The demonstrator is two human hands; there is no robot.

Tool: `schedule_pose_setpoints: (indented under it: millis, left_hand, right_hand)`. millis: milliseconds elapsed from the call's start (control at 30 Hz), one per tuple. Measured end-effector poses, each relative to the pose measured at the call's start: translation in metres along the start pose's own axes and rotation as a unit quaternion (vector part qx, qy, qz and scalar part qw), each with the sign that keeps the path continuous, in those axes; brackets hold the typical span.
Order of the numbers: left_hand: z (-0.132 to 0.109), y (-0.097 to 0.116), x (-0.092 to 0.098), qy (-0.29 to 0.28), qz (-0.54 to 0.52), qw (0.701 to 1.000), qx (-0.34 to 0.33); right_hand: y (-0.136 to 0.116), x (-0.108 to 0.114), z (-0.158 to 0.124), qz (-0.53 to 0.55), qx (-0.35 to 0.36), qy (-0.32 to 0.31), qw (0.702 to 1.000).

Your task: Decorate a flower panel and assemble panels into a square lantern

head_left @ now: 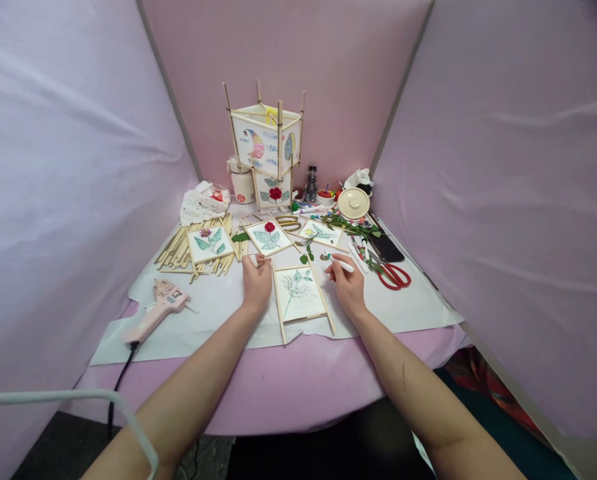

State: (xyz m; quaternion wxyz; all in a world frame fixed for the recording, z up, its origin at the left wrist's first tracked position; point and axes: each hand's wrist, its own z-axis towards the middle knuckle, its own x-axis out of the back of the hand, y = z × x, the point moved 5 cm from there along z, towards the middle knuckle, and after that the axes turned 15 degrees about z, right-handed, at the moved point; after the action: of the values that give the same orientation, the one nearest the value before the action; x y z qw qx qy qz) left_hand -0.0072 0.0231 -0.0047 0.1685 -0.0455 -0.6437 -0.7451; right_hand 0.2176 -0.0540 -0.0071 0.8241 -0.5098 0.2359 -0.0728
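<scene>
Pale wooden frame (301,293), paper-faced, flat betw. L hand (257,287) and R hand (348,285), legs toward sheet's (403,312) near edge. Prob. light; stiff rails (278,297), fragile face, so best held by rails. L hand curled, can't tell if holding anything; R hand pinching pen (342,264). Some bare sheet toward glue gun (162,307) on L, scissors (401,285) on R; leaves (307,257) and rose panel (268,236) just beyond.

framed panel (302,301): white sheet, dotted green plant pattern, pale tan sticks (279,303). right of panel: white marker (341,265), red scissor handles (394,276), black phone (389,247). left of panel: pale pink glue gun (161,310). beyond panel: white picture (268,238), red bloom (269,227), green leaves; white lantern (264,157), pink-yellow-blue crescent (256,144), blue clouds. beneath panel: white paper (218,327), pink cloth (278,380).
</scene>
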Motion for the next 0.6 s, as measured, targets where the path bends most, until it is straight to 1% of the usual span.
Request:
schedule_pose_setpoints:
  millis: [167,267,333,400,500,600]
  left_hand:
    - [-0.001,0.003,-0.001,-0.017,0.006,1.0,0.005]
    - [0.0,0.001,-0.002,-0.022,0.016,1.0,-0.005]
    - [0.002,-0.002,-0.002,-0.021,0.034,0.999,-0.015]
    - [0.003,-0.004,-0.003,-0.025,0.066,0.997,-0.022]
    - [0.001,-0.004,-0.003,-0.035,0.109,0.993,-0.032]
    - [-0.003,-0.002,-0.002,-0.031,0.155,0.986,-0.05]
  right_hand:
    - [0.003,-0.001,0.0,-0.04,-0.007,-0.024,0.999]
    - [0.003,-0.002,-0.001,-0.058,-0.003,-0.033,0.998]
    - [0.002,-0.002,-0.002,-0.093,0.006,-0.038,0.995]
    - [0.001,-0.004,-0.002,-0.149,0.017,-0.055,0.987]
    - [0.001,-0.008,-0.003,-0.231,0.04,-0.099,0.967]
    - [0.002,-0.013,-0.006,-0.276,0.048,-0.136,0.95]
